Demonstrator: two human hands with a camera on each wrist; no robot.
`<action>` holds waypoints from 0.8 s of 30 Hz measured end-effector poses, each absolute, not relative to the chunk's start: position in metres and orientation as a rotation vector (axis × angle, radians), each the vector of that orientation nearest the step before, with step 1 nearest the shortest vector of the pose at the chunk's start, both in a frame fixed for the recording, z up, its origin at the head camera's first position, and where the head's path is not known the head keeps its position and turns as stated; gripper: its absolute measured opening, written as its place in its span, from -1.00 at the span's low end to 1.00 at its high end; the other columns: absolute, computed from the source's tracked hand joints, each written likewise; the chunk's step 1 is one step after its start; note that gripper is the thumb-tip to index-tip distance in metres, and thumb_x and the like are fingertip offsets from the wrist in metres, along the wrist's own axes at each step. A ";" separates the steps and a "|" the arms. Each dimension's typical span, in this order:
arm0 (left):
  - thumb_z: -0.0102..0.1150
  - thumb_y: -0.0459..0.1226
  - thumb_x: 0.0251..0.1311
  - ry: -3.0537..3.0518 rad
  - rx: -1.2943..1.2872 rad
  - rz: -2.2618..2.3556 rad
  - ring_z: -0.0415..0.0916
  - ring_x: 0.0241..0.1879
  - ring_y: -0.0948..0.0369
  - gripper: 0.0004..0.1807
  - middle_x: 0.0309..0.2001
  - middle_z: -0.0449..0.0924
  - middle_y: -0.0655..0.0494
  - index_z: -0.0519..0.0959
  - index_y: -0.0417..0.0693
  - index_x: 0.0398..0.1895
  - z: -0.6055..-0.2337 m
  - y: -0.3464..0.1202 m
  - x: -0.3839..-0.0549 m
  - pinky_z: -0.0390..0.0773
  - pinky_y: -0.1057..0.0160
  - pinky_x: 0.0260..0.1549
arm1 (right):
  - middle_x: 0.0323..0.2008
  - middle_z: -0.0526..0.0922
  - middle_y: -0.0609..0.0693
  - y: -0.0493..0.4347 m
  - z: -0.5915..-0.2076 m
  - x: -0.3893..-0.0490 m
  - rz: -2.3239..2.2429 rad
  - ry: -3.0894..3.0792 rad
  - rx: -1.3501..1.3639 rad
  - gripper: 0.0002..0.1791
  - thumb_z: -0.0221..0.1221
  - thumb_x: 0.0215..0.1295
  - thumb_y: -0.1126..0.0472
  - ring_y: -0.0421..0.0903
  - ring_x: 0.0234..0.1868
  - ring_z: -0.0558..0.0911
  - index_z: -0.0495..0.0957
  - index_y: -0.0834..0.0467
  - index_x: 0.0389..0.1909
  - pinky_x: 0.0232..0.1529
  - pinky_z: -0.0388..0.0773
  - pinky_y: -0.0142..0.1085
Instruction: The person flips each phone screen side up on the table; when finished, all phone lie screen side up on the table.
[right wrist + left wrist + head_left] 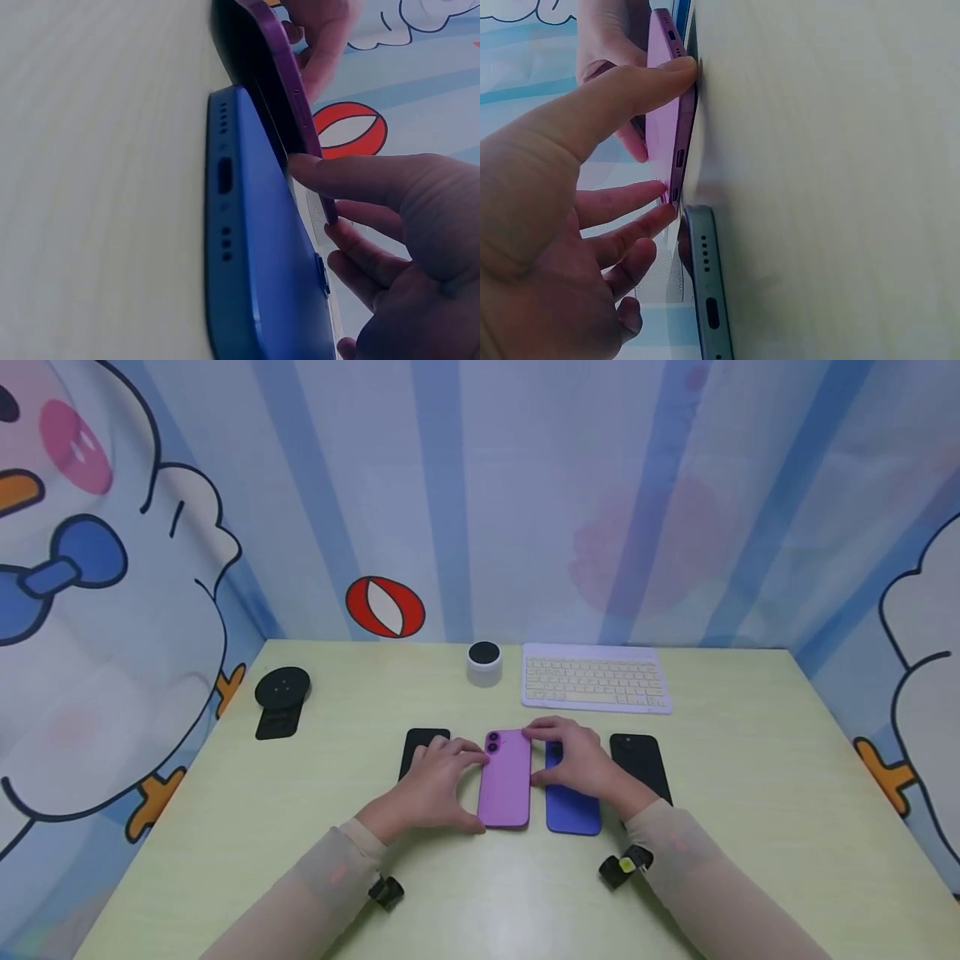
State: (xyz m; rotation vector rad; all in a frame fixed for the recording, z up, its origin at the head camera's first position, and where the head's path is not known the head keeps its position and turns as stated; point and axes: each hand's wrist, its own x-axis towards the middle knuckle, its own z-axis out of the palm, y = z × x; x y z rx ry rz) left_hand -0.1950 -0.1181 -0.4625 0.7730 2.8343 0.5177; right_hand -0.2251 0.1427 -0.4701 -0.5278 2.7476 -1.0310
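Note:
A pink smartphone (506,789), back up with its twin cameras at the top left, lies between the two hands, slightly raised off the table in the right wrist view. My left hand (429,789) holds its left side, with the thumb near the lower left corner and fingertips higher up. My right hand (583,762) grips the opposite edge, fingers near the top right corner and thumb lower on the side. Under the right hand lies a blue smartphone (572,812). A dark smartphone (422,743) is partly hidden behind the left hand.
A black smartphone (637,756) lies on the right, partly covered by the right forearm. Behind stand a lilac keyboard (592,681) and a small white cylinder with a black top (483,665). A black round-headed stand (282,689) sits at the far left of the table (750,793).

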 end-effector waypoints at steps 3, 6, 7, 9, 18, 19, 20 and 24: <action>0.68 0.15 -0.26 2.825 0.774 0.524 0.28 0.19 0.09 0.02 0.41 0.42 0.10 0.53 0.07 0.39 -0.461 -0.117 -0.195 0.28 0.02 0.07 | 0.45 0.44 0.04 0.144 -0.470 -0.225 -1.056 2.753 -0.549 -0.23 0.54 0.10 0.10 0.22 0.52 0.31 0.54 0.03 0.38 0.46 0.19 0.27; 0.67 0.13 -0.22 2.808 0.780 0.545 0.27 0.17 0.10 0.02 0.43 0.40 0.11 0.50 0.09 0.41 -0.462 -0.116 -0.195 0.28 0.03 0.05 | 0.45 0.44 0.04 0.146 -0.468 -0.226 -1.091 2.754 -0.580 -0.23 0.54 0.10 0.09 0.22 0.52 0.32 0.54 0.02 0.39 0.45 0.25 0.23; 0.67 0.12 -0.22 2.803 0.782 0.556 0.27 0.17 0.10 0.02 0.43 0.40 0.10 0.49 0.09 0.42 -0.462 -0.115 -0.194 0.28 0.04 0.05 | 0.45 0.44 0.04 0.147 -0.467 -0.226 -1.105 2.754 -0.592 -0.23 0.54 0.10 0.10 0.22 0.52 0.33 0.54 0.03 0.39 0.45 0.27 0.21; 0.67 0.11 -0.21 2.792 0.785 0.584 0.27 0.17 0.10 0.04 0.44 0.39 0.09 0.47 0.08 0.45 -0.462 -0.114 -0.194 0.27 0.05 0.04 | 0.45 0.44 0.06 0.147 -0.465 -0.225 -1.132 2.755 -0.613 -0.22 0.54 0.09 0.12 0.22 0.52 0.33 0.53 0.04 0.39 0.45 0.29 0.19; 0.65 0.14 -0.14 2.738 0.738 0.714 0.25 0.20 0.09 0.04 0.43 0.41 0.10 0.40 0.21 0.50 -0.462 -0.112 -0.192 0.24 0.04 0.05 | 0.44 0.46 0.08 0.143 -0.460 -0.218 -1.179 2.799 -0.725 -0.18 0.55 0.09 0.12 0.21 0.50 0.35 0.50 0.08 0.42 0.44 0.19 0.30; 0.65 0.14 -0.14 2.731 0.737 0.733 0.25 0.19 0.10 0.04 0.42 0.42 0.11 0.39 0.22 0.49 -0.462 -0.112 -0.192 0.24 0.04 0.06 | 0.43 0.46 0.07 0.143 -0.460 -0.217 -1.184 2.804 -0.740 -0.18 0.55 0.09 0.12 0.21 0.49 0.36 0.50 0.09 0.41 0.44 0.17 0.31; 0.65 0.13 -0.14 2.722 0.738 0.757 0.25 0.19 0.11 0.04 0.42 0.43 0.12 0.39 0.22 0.50 -0.462 -0.112 -0.192 0.24 0.03 0.07 | 0.43 0.47 0.07 0.142 -0.459 -0.217 -1.193 2.806 -0.751 -0.18 0.56 0.08 0.11 0.20 0.49 0.36 0.51 0.09 0.41 0.44 0.17 0.30; 0.66 0.08 -0.12 2.660 0.737 0.890 0.26 0.21 0.12 0.04 0.40 0.46 0.17 0.37 0.20 0.50 -0.462 -0.113 -0.191 0.27 -0.02 0.17 | 0.43 0.47 0.07 0.140 -0.458 -0.217 -1.214 2.807 -0.763 -0.17 0.57 0.07 0.08 0.19 0.50 0.36 0.52 0.07 0.40 0.45 0.18 0.29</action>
